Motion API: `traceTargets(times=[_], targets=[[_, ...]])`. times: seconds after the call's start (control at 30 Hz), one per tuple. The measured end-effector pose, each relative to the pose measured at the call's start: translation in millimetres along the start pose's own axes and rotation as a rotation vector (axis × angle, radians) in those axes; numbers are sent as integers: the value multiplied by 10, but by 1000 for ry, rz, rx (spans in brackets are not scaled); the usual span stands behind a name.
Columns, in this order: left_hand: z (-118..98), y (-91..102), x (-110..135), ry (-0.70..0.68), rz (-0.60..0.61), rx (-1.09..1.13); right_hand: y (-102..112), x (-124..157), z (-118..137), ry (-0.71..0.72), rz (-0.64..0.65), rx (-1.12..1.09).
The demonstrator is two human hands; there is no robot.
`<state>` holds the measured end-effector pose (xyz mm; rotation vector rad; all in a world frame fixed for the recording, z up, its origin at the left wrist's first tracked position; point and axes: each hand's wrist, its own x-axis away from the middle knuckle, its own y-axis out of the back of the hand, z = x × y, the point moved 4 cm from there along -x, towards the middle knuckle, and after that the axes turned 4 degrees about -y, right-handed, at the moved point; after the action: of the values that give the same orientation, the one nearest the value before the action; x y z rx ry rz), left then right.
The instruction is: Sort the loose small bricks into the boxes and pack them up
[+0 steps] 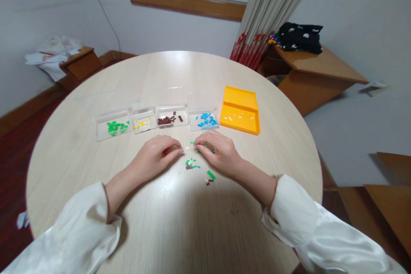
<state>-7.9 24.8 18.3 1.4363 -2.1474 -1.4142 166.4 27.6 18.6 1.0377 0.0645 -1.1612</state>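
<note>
My left hand hovers low over the table, thumb and index fingertip drawn together; anything between them is too small to make out. Opposite it, my right hand is also closed in a pinch. A tiny green brick shows at its fingertips, though I cannot tell whether it is gripped. Just below both hands lies a small cluster of green, brown and pale bricks. A longer green brick lies nearer me, beside some brown bits. More small pieces are partly hidden under my right hand.
Beyond my hands stand clear boxes of green bricks, yellow bricks, brown bricks and blue bricks. An open orange case with white bits stands right of them. All rest on a round wooden table.
</note>
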Motion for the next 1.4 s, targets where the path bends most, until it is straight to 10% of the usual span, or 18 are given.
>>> traceTargets(times=[1.4], targets=[[-123,19,2,-21,-105,29,-74,-11,1,71,78,16]])
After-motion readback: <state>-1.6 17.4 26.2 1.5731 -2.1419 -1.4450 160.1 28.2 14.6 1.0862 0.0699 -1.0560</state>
